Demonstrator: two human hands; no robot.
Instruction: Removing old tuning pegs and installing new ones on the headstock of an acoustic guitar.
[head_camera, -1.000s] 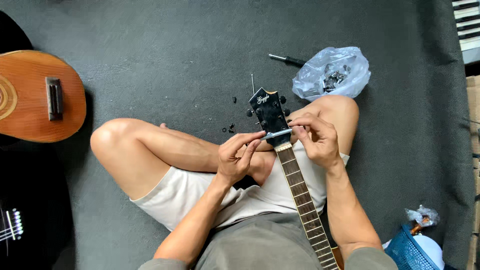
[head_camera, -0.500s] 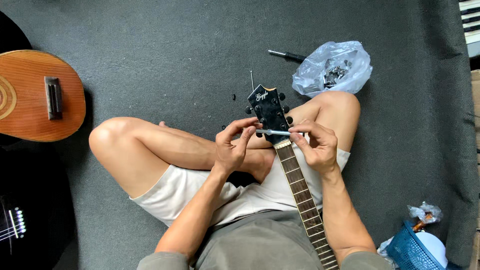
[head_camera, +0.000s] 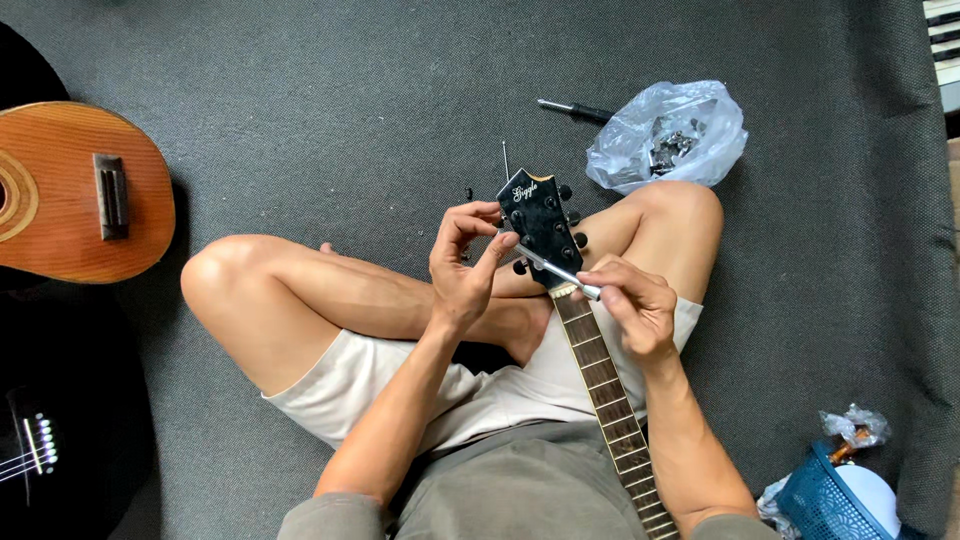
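Head view: against the frames a moment earlier, the black glossy headstock (head_camera: 540, 215) sits higher and the slim metal tool (head_camera: 560, 273) now lies diagonally across its base. The left hand (head_camera: 468, 265), at 9 o'clock of the headstock, is half-curled, fingers on its edge. The right hand (head_camera: 632, 305), at 4 o'clock, is clamped on the tool. A crinkled clear plastic bag (head_camera: 668, 135) lies on the grey carpeted floor (head_camera: 300, 120)

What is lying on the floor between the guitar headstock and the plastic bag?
In the head view, only bare grey carpet lies between the headstock and the bag; the screwdriver sits above that stretch.
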